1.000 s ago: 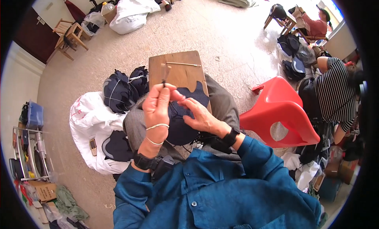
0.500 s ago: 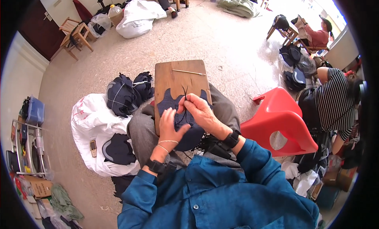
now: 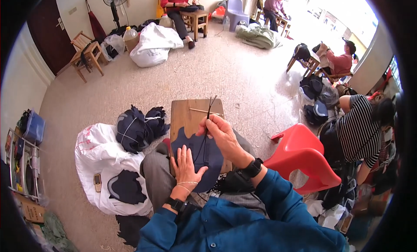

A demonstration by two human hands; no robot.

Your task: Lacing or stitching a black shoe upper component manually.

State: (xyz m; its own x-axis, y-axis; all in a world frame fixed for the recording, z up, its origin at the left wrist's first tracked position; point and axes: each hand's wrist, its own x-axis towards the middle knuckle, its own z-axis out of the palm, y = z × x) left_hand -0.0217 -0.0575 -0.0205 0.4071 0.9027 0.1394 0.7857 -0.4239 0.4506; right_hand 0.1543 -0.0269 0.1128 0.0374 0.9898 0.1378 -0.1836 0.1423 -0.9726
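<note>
A dark navy fabric piece [image 3: 211, 167] with a notched far edge lies on a wooden board [image 3: 180, 113] in front of me. My left hand [image 3: 187, 166] rests flat on it, fingers stretched out and thumb apart. Above the fabric, my right hand [image 3: 222, 137] pinches thin black cords [image 3: 210, 106]. Their loose ends stick up past my fingertips, and the lower lengths run down to the fabric. A thin light-coloured stick [image 3: 197, 110] lies across the far part of the board, partly behind the cords.
Tied bundles of dark fabric [image 3: 132, 130] lie left of the board. Beside my knee, a white sack [image 3: 87, 152] bears a phone [image 3: 97, 182] and dark pieces. A red plastic chair [image 3: 295, 150] stands at right, near a person in a striped top [image 3: 358, 126]. Others sit farther back.
My left hand has come down flat onto the fabric. The right hand has drawn the cords up, and longer ends show above its fingers. The view has tilted up, showing more of the room.
</note>
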